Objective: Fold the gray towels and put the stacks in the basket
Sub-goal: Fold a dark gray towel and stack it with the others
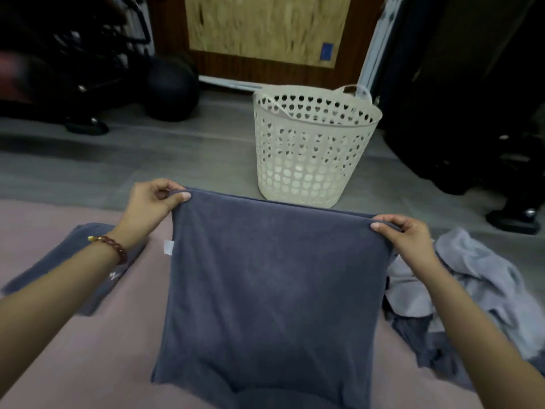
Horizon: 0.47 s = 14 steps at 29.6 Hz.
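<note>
Head view: we saw the gray towel (274, 276) held up on the near side of the basket (312, 149), its top edge running left to right (taut). The left hand (150, 205) and right hand (407, 237) each pinched a top corner, so we judged a sideways fold next.

Home, probably a bedroom doubling as storage. Lower frame: pink sheet (88, 349), reads as a bed. Beyond it is a grey plank floor (206, 149), with a white plastic laundry basket (312, 149) with heart-shaped holes standing on it at centre. Lower right: loose heap of grey towels (477, 278) on the sheet. Upper left: large black ball (171, 87) beside a black wheeled frame (82, 84), too blurred to identify. Top centre: chipboard panel (265, 25) on dark brown wood.
</note>
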### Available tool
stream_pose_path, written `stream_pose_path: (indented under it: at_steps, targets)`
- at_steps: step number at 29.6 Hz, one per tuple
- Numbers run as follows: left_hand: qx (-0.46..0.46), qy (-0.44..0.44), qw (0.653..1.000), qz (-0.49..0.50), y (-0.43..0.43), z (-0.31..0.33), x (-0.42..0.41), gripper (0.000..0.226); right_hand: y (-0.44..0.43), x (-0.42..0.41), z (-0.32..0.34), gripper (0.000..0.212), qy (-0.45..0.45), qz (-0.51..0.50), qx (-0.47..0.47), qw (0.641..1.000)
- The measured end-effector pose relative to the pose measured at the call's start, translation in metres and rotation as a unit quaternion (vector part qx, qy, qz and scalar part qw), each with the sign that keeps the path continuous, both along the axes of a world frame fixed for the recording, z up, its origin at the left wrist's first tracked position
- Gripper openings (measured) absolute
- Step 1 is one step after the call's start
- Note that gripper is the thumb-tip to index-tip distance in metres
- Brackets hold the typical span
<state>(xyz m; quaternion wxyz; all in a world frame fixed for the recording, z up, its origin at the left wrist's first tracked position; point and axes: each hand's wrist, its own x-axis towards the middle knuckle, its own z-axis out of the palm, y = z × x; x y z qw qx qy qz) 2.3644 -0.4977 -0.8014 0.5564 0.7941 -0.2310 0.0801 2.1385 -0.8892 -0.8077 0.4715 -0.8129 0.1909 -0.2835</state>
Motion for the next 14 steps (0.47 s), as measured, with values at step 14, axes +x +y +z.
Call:
stream_pose_path:
  at_steps: [14]
  targets:
    - [-0.124,-0.228,0.965,0.034,-0.008,0.234,-0.021,0.01,0.007,0.022,0.234,0.01,-0.201,-0.047,-0.107,0.973]
